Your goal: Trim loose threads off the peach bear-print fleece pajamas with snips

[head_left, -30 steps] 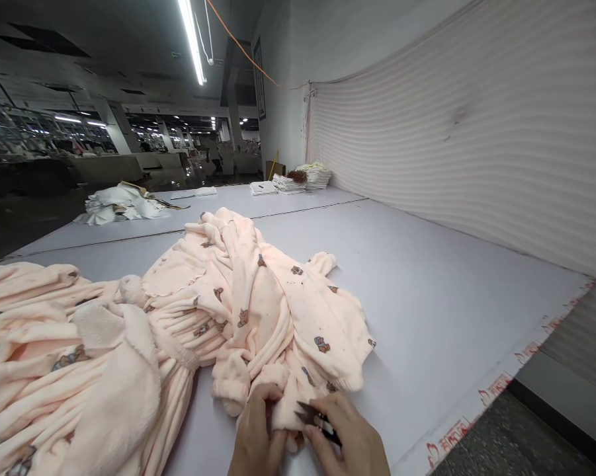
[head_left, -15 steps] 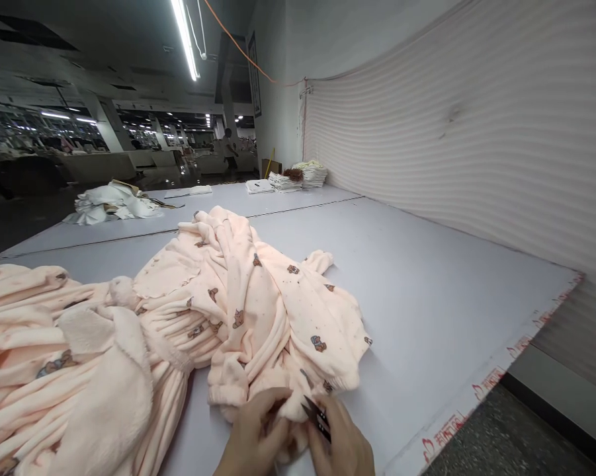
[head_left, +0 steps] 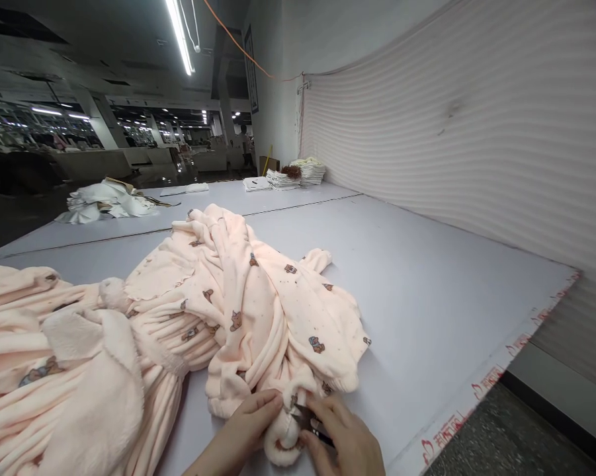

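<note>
A pale pink fleece garment printed with small bears lies bunched on the table in front of me. My left hand pinches an edge of it, where a rolled, cuff-like part with a seam shows. In my right hand is a pair of dark thread snips, its blades pointing left at that seam. The blade tips sit against the fleece or just over it; I cannot tell which. More pink fleece clothing is heaped at the left.
White fabric pieces lie in a loose pile at the far left of the table. Folded white stacks stand by the far wall. A striped sheet hangs along the right side. A person is in the distant background.
The rolled cuff-like part has come into view between my hands, turned up to show its seam. My left hand has shifted its hold on the edge; the snips now point more to the left.
</note>
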`<control>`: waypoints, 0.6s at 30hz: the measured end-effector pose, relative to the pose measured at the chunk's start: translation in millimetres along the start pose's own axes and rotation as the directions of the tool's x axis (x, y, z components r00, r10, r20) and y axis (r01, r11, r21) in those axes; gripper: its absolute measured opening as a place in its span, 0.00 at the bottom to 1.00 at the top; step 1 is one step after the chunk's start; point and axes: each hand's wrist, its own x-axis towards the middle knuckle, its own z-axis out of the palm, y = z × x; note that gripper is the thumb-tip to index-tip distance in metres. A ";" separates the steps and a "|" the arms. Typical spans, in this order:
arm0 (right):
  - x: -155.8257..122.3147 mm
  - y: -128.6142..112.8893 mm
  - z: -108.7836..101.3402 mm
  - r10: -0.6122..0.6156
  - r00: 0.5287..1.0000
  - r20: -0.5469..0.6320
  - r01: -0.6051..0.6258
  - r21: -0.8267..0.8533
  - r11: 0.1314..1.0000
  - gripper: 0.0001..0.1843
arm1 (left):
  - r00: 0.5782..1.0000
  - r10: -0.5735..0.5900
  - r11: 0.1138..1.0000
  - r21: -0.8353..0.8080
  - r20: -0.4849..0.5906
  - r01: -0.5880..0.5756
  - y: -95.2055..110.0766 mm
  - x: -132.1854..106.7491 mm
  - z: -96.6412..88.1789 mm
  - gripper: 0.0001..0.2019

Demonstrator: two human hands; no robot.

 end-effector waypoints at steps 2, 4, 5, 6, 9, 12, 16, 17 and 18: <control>0.5 -2.6 -0.1 -0.019 1.000 -0.012 0.017 -0.105 0.994 0.18 | 1.000 0.008 1.000 0.001 0.001 -0.008 2.5 -2.0 4.0 0.18; 2.6 -4.2 0.5 -0.013 1.000 -0.022 0.011 -0.104 0.995 0.15 | 1.000 0.007 1.000 -0.012 0.010 -0.007 5.5 -3.1 8.4 0.20; 3.6 -4.6 0.9 -0.013 1.000 -0.021 0.011 -0.087 0.996 0.15 | 1.000 -0.001 1.000 -0.013 0.019 0.001 6.9 -3.1 10.3 0.21; 4.3 -4.8 1.2 -0.019 1.000 -0.018 0.018 -0.075 0.997 0.14 | 1.000 -0.012 1.000 -0.009 0.024 0.012 8.2 -2.9 12.0 0.22; 4.9 -3.6 0.5 -0.046 0.999 -0.010 0.046 -0.051 0.998 0.13 | 1.000 -0.015 0.996 0.084 0.014 0.014 13.1 -4.2 14.0 0.22; 5.0 4.5 -4.4 0.015 0.998 -0.053 -0.015 0.010 1.000 0.13 | 0.982 0.188 0.822 0.547 0.005 -0.160 20.9 -14.2 8.5 0.18; 11.9 29.9 -15.3 0.162 0.974 -0.157 -0.198 -0.252 0.947 0.18 | 0.871 0.444 0.269 0.896 0.209 -0.352 27.8 -43.7 -12.3 0.10; 15.7 37.4 -17.9 0.200 0.969 -0.146 -0.236 -0.304 0.923 0.19 | 0.876 0.434 0.257 0.903 0.211 -0.345 27.7 -52.4 -18.8 0.10; 20.3 44.4 -20.3 0.241 0.963 -0.124 -0.267 -0.298 0.916 0.19 | 0.890 0.415 0.275 0.906 0.190 -0.322 27.1 -60.9 -25.3 0.09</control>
